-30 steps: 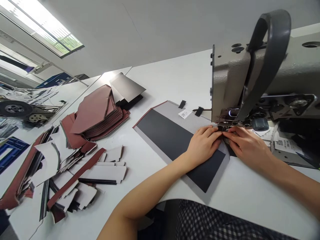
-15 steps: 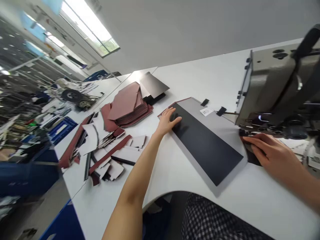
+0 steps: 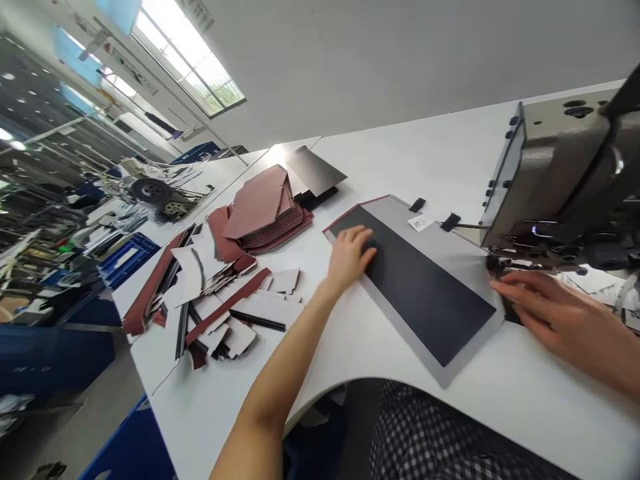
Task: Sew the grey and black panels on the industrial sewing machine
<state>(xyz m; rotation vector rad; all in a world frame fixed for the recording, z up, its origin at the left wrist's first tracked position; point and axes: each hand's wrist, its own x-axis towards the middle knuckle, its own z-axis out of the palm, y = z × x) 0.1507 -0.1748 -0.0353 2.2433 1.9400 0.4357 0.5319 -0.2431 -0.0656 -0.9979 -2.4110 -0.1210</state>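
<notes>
A long grey panel with a reddish edge [image 3: 395, 210] lies on the white worktable, its right end beside the sewing machine's needle area [image 3: 495, 260]. On top of it rests a black rectangular sheet [image 3: 425, 287]. My left hand [image 3: 351, 257] presses on the upper left end of this sheet, fingers slightly bent and thumb apart. At the machine, my right hand [image 3: 555, 303] has its fingers together on the panel's right end, just in front of the presser foot; its fingertips partly hide the material. A small white label [image 3: 420, 223] shows on the panel.
The sewing machine head [image 3: 555, 173] stands at right. A stack of reddish panels [image 3: 265, 207] is left of the work, with a dark sheet [image 3: 317, 170] behind it. Scattered offcuts [image 3: 225, 320] lie nearer. The table's curved front edge [image 3: 320, 400] meets my lap.
My left hand has slid slightly nearer along the black sheet, its fingers more bent. My right hand stays by the needle area. The whole view has shifted a little.
</notes>
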